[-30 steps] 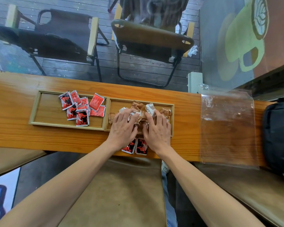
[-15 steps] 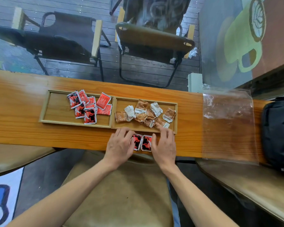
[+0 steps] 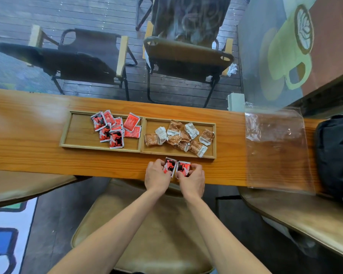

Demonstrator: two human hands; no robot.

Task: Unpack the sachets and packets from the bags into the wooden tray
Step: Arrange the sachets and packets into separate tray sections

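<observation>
Now both hands, left hand and right hand, are pinching two red sachets lying side by side at lower centre, long axes pointing toward the wooden tray.

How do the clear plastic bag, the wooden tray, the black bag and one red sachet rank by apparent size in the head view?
1. wooden tray
2. clear plastic bag, close to the tray, so unsure
3. black bag, cut off by the frame edge
4. red sachet
</observation>
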